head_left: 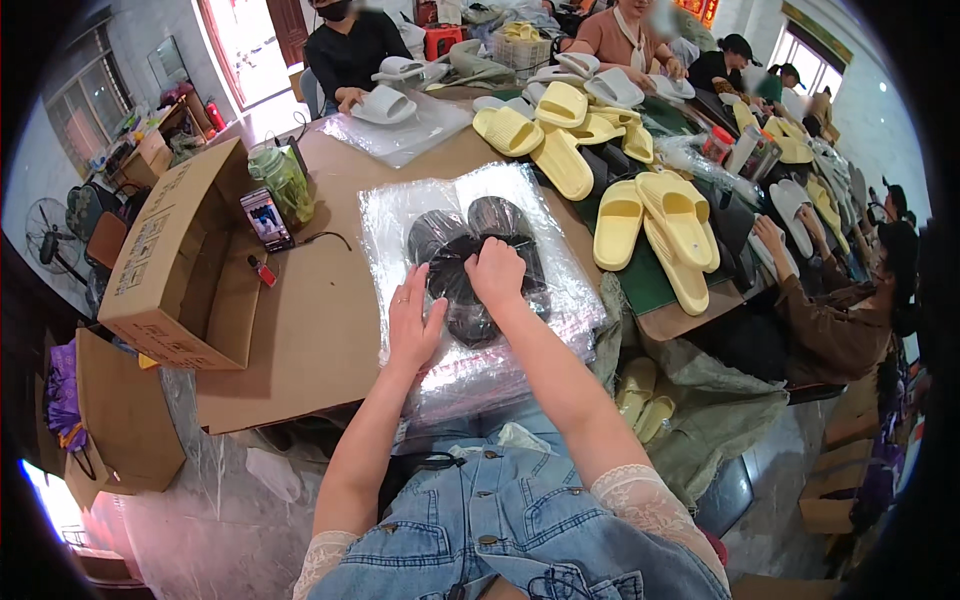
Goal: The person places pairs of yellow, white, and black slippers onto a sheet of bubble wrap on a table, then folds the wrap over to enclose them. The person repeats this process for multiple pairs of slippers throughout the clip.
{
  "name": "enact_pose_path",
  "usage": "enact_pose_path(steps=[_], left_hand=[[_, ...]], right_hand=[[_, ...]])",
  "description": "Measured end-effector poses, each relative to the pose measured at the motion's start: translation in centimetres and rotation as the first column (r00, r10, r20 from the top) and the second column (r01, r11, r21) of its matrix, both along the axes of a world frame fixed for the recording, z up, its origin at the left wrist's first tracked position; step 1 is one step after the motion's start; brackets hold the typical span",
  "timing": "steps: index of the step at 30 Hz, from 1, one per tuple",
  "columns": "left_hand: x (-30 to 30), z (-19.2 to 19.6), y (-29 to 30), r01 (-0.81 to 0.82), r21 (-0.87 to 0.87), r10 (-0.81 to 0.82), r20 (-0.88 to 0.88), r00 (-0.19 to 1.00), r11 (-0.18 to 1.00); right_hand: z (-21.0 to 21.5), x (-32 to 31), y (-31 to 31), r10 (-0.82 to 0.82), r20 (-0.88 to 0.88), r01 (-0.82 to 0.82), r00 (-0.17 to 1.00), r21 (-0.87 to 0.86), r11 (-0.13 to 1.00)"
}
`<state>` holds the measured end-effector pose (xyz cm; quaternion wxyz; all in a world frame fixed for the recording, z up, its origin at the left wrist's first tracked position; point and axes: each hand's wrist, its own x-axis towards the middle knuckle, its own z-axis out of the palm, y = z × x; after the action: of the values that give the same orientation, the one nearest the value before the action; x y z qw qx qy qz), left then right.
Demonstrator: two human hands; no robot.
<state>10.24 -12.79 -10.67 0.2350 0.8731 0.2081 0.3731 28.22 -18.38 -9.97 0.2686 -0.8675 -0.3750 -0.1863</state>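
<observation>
A pair of black slippers (pixel 472 328) lies in front of me, glossy as if inside clear plastic. Beneath it is a thick stack of clear plastic bags (pixel 570 318). My left hand (pixel 412 325) rests along the slippers' near left side, its fingers stretched out and holding nothing. Over the middle of the pair, my right hand (pixel 496 274) is closed, its bent fingers gripping the black slippers near their straps. Its fingertips are partly hidden, so whether they also pinch the plastic cannot be seen.
An open cardboard box (pixel 172 262), a propped phone (pixel 267 220) and a green jar (pixel 283 185) stand on the left. Yellow slippers (pixel 680 225) pile up on the right. Across the table, a person's hand (pixel 350 98) is beside white slippers (pixel 385 105); other people work along the right.
</observation>
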Motion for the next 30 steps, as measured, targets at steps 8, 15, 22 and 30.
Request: enact_pose_path(steps=[8,15,22,30], left_hand=[[0.4,0.2,-0.4,-0.124,-0.074,0.114,-0.116,0.987,0.990],[0.3,-0.5,0.2,-0.099,-0.112,0.089,-0.086,0.992,0.989],[0.9,-0.9,0.4,-0.102,-0.037,0.096,-0.131,0.987,0.994],[0.4,-0.7,0.4,-0.072,0.065,0.079,-0.108,0.991,0.995]], right_hand=[[0.1,1.5,-1.4,0.106,0.037,-0.107,0.994,0.025,0.994],[1.7,1.2,-11.8,0.324,-0.009,-0.323,0.946,0.055,0.945],[3.6,0.6,-28.2,0.371,-0.267,-0.377,0.890,0.028,0.926],[3.4,3.0,-46.3,-0.053,-0.955,0.108,0.291,-0.022,0.994]])
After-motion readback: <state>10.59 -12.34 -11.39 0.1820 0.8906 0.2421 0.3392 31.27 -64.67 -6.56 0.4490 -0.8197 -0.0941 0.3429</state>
